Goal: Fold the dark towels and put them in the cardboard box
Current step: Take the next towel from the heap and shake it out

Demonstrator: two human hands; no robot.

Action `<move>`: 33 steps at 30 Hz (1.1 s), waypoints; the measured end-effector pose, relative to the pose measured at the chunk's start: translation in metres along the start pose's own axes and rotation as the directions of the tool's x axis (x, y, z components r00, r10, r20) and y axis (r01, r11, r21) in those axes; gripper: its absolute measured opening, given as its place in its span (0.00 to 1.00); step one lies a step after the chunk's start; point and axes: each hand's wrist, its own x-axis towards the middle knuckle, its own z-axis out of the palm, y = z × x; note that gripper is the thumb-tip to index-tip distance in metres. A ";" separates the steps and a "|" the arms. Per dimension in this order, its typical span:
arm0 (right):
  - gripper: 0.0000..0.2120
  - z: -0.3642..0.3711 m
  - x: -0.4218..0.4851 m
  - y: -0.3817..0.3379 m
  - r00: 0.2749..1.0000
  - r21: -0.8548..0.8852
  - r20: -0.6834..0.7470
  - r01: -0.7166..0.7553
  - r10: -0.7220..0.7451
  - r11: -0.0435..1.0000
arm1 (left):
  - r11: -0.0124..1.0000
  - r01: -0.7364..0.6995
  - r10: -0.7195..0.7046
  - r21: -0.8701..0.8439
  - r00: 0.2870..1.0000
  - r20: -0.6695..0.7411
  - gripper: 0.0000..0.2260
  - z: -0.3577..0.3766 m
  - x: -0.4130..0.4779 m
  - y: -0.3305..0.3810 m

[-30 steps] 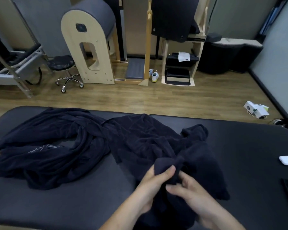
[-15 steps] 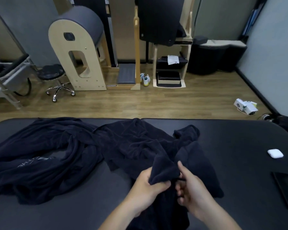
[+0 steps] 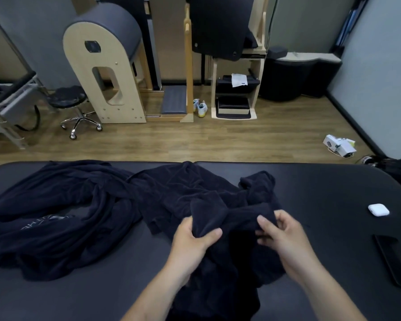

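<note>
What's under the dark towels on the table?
The black padded table lies under the dark towels. The cloth covers that part, so anything else beneath cannot be seen.

We have a single wide-angle view from a camera worn on the head, facing forward and tilted down. It sits close above the left hand [image 3: 195, 237] and right hand [image 3: 285, 237], over the near side of a dark padded table [image 3: 322, 195]. The wooden floor [image 3: 241, 140] stretches away beyond the table's far edge.
</note>
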 end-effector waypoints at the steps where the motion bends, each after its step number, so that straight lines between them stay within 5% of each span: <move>1: 0.04 0.001 -0.002 -0.008 0.997 -0.060 0.005 0.074 -0.074 0.995 | 1.000 0.008 -0.007 0.010 0.998 -0.059 0.12 -0.001 0.001 0.000; 5: 0.04 0.011 -0.014 -0.031 0.959 -0.269 0.126 0.280 -0.254 0.921 | 0.987 -0.038 0.026 -0.155 0.997 -0.078 0.11 -0.003 0.001 0.013; 7: 0.07 0.018 -0.020 -0.041 0.944 -0.223 0.134 0.324 -0.300 0.919 | 0.976 -0.074 0.061 -0.205 0.996 -0.065 0.09 -0.001 -0.001 0.021; 12: 0.12 0.031 -0.032 -0.056 0.886 -0.133 0.374 0.343 -0.273 0.930 | 0.969 -0.216 0.211 -0.121 0.976 -0.057 0.10 0.007 -0.010 0.034; 15: 0.15 0.032 -0.035 -0.057 0.814 -0.278 0.553 0.378 -0.175 0.883 | 0.970 -0.227 0.223 -0.084 0.973 -0.050 0.07 0.011 -0.012 0.034; 18: 0.10 0.033 -0.030 -0.048 0.818 -0.479 0.502 0.534 -0.281 0.697 | 0.965 -0.254 0.248 -0.066 0.964 -0.092 0.05 0.011 -0.013 0.033; 22: 0.10 0.037 -0.022 -0.042 0.763 -0.490 0.406 0.647 -0.504 0.584 | 0.950 -0.262 0.257 -0.173 0.965 -0.051 0.06 0.009 -0.016 0.042; 33: 0.13 0.049 -0.013 -0.057 0.790 -0.259 0.271 0.611 -0.551 0.748 | 0.896 -0.124 0.165 -0.426 0.984 0.060 0.05 0.017 -0.018 0.053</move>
